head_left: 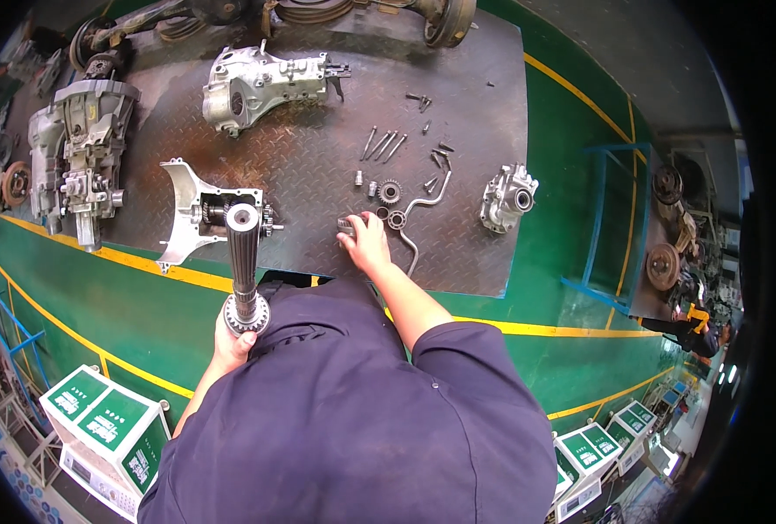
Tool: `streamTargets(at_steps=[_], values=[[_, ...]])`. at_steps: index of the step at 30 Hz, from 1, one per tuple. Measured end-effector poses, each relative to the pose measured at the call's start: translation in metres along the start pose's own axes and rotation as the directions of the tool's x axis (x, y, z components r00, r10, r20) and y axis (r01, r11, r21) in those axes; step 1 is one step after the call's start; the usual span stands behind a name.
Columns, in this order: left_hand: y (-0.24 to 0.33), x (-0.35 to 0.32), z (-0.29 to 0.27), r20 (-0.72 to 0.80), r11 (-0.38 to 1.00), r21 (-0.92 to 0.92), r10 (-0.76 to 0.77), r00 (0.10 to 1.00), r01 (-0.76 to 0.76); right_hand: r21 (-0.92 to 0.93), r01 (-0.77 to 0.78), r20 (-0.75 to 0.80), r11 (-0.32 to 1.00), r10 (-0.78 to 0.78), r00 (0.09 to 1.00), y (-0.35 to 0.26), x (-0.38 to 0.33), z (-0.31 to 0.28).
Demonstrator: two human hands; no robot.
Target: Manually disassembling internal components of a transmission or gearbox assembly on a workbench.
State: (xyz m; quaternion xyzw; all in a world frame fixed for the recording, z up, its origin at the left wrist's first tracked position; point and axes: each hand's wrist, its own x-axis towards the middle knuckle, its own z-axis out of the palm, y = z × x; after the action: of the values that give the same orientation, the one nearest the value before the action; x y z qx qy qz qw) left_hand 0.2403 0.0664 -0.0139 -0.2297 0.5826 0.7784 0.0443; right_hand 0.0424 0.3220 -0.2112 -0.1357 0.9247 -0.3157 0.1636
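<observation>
In my left hand (228, 342) is a splined gear shaft (244, 262), held upright by its toothed lower end in front of my body. My right hand (370, 244) reaches over the near edge of the metal table, its fingers closed on a small gear (346, 227). Just beyond it lie a ring (383, 212), a toothed gear (390, 191) and a roller bearing (397, 220). A bent metal rod (425, 203) runs beside them. The shaft partly covers an open housing half (187, 210) with gears inside.
A large gearbox case (266, 92) stands farther back, and a whole gearbox (82, 157) at the left. Several bolts (386, 144) lie mid-table. A small cast housing (508, 199) sits near the right edge of the checkered steel table (466, 262). A blue frame (593, 236) stands at the right.
</observation>
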Motion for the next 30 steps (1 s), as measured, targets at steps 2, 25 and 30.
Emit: streamTargets(at_steps=[2,25,30], values=[[0.001,0.0,0.0,-0.007,1.0,0.0,0.003,1.0,-0.003,-0.055,-0.022,-0.062,0.998,0.019,0.998,-0.002,0.012,-0.005],[0.006,0.004,0.001,-0.021,1.0,-0.003,-0.003,1.0,0.003,-0.052,0.005,0.298,0.999,0.011,0.954,0.025,-0.034,-0.006],[-0.002,0.005,-0.004,0.007,1.0,0.029,-0.001,1.0,0.001,-0.472,-0.064,0.162,0.879,0.158,0.974,0.013,-0.036,-0.029]])
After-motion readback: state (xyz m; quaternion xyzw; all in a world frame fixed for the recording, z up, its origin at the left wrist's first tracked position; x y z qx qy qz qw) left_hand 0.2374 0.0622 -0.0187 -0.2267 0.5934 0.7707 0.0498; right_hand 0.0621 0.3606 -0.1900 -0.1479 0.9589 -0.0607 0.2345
